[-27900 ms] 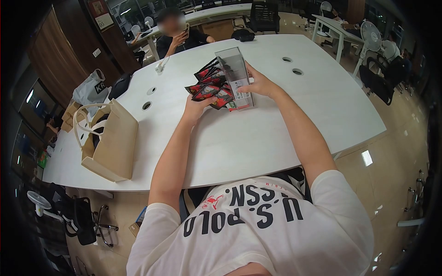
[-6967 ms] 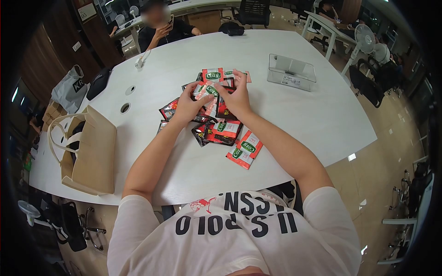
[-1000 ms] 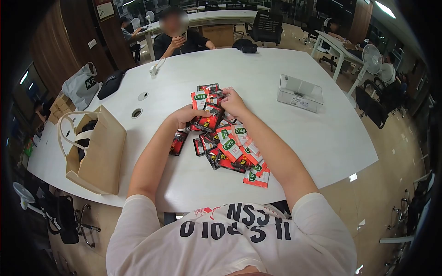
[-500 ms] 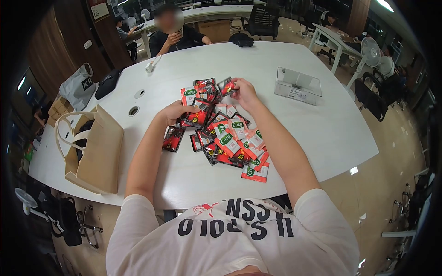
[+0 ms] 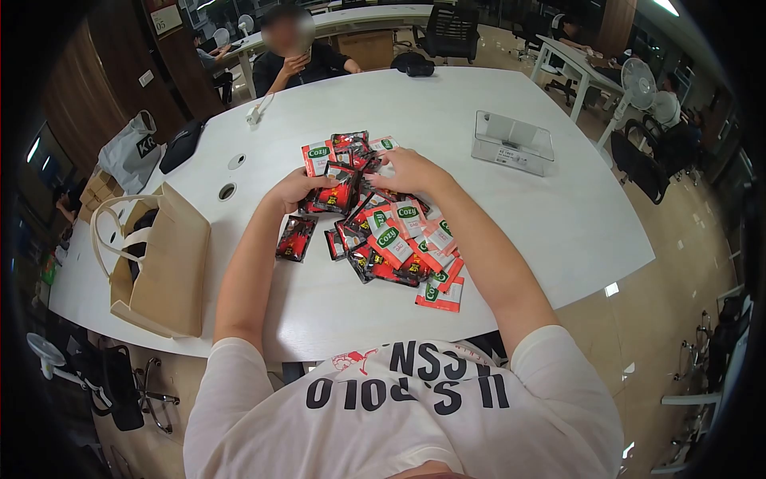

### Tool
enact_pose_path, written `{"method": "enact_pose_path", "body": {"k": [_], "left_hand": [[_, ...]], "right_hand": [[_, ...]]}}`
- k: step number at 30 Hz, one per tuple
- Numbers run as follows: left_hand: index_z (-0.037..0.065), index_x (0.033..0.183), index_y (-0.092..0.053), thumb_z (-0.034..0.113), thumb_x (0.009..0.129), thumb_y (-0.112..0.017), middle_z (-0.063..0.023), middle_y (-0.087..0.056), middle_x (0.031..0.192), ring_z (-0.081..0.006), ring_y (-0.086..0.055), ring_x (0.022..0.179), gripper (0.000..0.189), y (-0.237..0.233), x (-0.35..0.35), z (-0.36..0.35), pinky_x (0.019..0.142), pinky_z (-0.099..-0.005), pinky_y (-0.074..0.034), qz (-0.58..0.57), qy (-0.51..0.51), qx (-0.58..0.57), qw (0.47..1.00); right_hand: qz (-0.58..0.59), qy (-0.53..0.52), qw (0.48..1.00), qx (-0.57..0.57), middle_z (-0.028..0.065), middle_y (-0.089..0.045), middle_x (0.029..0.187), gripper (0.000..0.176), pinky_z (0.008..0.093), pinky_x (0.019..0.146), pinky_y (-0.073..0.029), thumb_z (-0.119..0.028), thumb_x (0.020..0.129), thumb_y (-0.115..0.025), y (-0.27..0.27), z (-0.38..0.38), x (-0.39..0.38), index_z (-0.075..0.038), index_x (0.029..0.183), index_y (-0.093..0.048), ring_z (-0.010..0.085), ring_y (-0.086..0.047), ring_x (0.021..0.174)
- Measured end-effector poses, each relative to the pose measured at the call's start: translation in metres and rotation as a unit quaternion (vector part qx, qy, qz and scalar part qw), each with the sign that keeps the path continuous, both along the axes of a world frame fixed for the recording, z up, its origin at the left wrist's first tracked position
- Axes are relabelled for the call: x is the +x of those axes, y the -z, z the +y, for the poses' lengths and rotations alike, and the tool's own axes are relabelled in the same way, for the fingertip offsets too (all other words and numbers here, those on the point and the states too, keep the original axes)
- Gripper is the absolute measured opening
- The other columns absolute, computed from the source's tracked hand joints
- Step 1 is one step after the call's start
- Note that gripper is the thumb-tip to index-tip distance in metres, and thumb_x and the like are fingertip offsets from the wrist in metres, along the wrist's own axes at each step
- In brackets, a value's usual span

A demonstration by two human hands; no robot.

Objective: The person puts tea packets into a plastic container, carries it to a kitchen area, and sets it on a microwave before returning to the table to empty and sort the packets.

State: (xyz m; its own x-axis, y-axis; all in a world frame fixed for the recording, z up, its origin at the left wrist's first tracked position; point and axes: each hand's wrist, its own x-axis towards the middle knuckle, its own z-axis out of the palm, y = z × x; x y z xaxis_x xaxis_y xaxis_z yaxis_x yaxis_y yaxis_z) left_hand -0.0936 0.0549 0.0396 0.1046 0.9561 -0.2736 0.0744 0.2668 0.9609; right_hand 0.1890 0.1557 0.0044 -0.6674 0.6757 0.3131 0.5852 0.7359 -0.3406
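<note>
Packets lie heaped in the middle of the white table: several white and orange Cozy packets [image 5: 389, 245] and several black and red packets [image 5: 389, 269]. At the heap's left side, my left hand [image 5: 297, 189] is closed on a black and red packet [image 5: 336, 197]. My right hand [image 5: 411, 173] reaches over the upper right of the heap, fingers apart and touching packets near a Cozy packet [image 5: 383, 144]. A single black and red packet [image 5: 295, 238] lies apart, below my left hand.
A clear plastic box [image 5: 513, 144] stands at the right. On the left are a beige bag [image 5: 171, 263], a grey bag [image 5: 132, 160] and a black pouch [image 5: 183, 147]. Across the table [image 5: 582, 231] sits a person [image 5: 299, 60] holding a phone, near a white plug [image 5: 254, 116].
My right hand has moved down and left onto the heap. The black and red packet it held is no longer in its fingers. A Cozy packet now shows above it.
</note>
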Motion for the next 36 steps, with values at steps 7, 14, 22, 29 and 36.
{"method": "enact_pose_path", "body": {"k": [7, 14, 22, 29, 36], "left_hand": [[0.0, 0.126, -0.064, 0.009, 0.088, -0.08, -0.0102, -0.074, 0.118, -0.0184, -0.073, 0.101, 0.042, 0.008, 0.001, 0.003, 0.093, -0.0355, -0.06, -0.011, 0.007, 0.018, 1.0], [0.001, 0.125, -0.065, 0.008, 0.086, -0.082, -0.0108, -0.074, 0.118, -0.0194, -0.074, 0.101, 0.043, 0.011, -0.002, 0.005, 0.093, -0.0362, -0.061, -0.047, 0.026, 0.01, 0.999], [0.001, 0.129, -0.064, 0.01, 0.088, -0.081, -0.0105, -0.073, 0.122, -0.0204, -0.072, 0.108, 0.045, 0.004, 0.005, 0.0, 0.098, -0.0368, -0.058, -0.017, 0.003, -0.001, 1.0], [0.003, 0.124, -0.066, 0.017, 0.09, -0.08, -0.0091, -0.075, 0.114, -0.0188, -0.074, 0.098, 0.039, 0.007, 0.005, 0.005, 0.091, -0.0357, -0.06, -0.026, -0.058, 0.035, 0.997], [0.003, 0.121, -0.067, 0.022, 0.091, -0.08, -0.009, -0.076, 0.11, -0.018, -0.076, 0.093, 0.037, 0.007, 0.023, 0.003, 0.084, -0.0348, -0.063, -0.081, -0.045, 0.04, 0.995]], "right_hand": [[-0.065, -0.026, 0.982, -0.177, 0.0194, -0.074, 0.1, 0.062, 0.0412, 0.083, -0.056, -0.045, 0.075, -0.089, -0.017, -0.008, -0.012, 0.001, 0.113, -0.07, 0.0336, -0.071, 0.094], [0.071, -0.031, 0.951, -0.3, 0.0111, -0.071, 0.091, 0.044, 0.0381, 0.066, -0.055, -0.027, 0.081, -0.089, -0.029, -0.006, 0.007, 0.0, 0.105, -0.064, 0.021, -0.07, 0.078], [0.445, 0.029, 0.78, -0.44, 0.007, -0.073, 0.09, 0.029, 0.0334, 0.051, -0.051, -0.021, 0.093, -0.078, -0.026, 0.016, 0.016, -0.003, 0.112, -0.065, 0.0138, -0.069, 0.068], [0.419, 0.095, 0.787, -0.443, 0.0139, -0.074, 0.086, 0.018, 0.0374, 0.047, -0.054, -0.009, 0.092, -0.07, 0.009, 0.014, -0.022, 0.006, 0.101, -0.07, 0.0217, -0.072, 0.064], [0.415, 0.039, 0.792, -0.446, 0.0102, -0.073, 0.106, 0.028, 0.0346, 0.059, -0.058, -0.008, 0.095, -0.068, 0.015, 0.005, -0.047, 0.001, 0.122, -0.064, 0.0182, -0.072, 0.086]]}}
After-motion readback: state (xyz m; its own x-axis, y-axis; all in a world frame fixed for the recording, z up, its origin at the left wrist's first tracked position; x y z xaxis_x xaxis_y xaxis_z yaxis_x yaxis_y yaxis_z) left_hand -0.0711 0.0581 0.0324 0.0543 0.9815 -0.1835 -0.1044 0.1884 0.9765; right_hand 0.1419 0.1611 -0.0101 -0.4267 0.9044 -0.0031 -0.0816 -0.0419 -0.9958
